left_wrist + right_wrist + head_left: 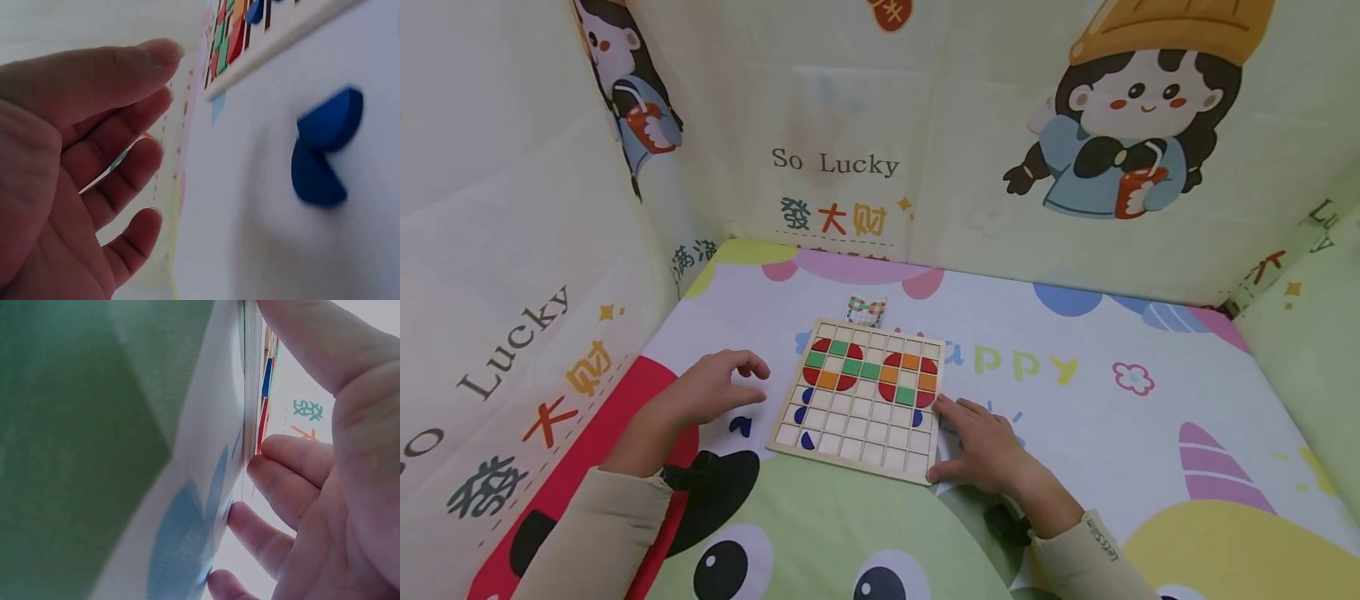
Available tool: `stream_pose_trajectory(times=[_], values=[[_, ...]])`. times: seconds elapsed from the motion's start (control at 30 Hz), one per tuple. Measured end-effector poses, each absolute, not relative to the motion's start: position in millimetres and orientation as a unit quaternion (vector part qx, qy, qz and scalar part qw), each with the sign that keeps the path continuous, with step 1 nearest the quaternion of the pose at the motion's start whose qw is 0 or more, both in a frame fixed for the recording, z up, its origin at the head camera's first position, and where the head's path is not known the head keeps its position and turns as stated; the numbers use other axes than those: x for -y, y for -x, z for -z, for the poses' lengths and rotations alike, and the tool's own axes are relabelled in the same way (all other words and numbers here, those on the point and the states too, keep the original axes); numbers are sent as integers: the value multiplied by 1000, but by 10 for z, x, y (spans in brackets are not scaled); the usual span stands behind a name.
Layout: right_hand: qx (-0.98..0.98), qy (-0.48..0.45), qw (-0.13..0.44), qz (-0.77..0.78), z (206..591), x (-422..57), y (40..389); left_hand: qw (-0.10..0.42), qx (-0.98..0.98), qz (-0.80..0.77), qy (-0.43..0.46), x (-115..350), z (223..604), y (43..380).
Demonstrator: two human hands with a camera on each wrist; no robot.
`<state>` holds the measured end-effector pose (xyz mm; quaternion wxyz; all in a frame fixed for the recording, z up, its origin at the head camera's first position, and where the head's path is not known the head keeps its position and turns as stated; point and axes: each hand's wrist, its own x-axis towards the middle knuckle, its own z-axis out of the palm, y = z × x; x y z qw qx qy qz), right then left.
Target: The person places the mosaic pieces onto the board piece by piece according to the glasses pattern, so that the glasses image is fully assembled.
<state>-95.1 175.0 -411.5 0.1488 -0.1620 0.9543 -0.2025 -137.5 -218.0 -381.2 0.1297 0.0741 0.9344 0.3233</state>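
Observation:
A wooden grid board [847,463] lies on the table with red, green and orange pieces in its upper rows. Several blue quarter-round pieces [807,440] sit in its lower cells, most along the left side. My left hand [718,388] hovers left of the board, thumb and fingers apart, holding nothing. Below it, two loose blue pieces [330,122] lie against each other on the tabletop. My right hand [983,447] rests at the board's right side, thumb by the near corner and fingertips along the edge, as the right wrist view also shows.
A small printed pattern card [866,311] lies just beyond the board's far edge. The tabletop [1075,433] carries a colourful cartoon print. Printed cloth walls [955,192] enclose it at the back and on both sides.

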Motion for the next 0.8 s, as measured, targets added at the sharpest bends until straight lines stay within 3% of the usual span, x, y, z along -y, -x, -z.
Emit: stream_pose_trajectory(times=[0.47,0.8], values=[[-954,157,148,208,4116,-1755,935,201,-929,-306,-61,2450,3924,1373],[-952,158,151,212,4095,-1751,930,216,-927,-300,-69,2466,3903,1279]])
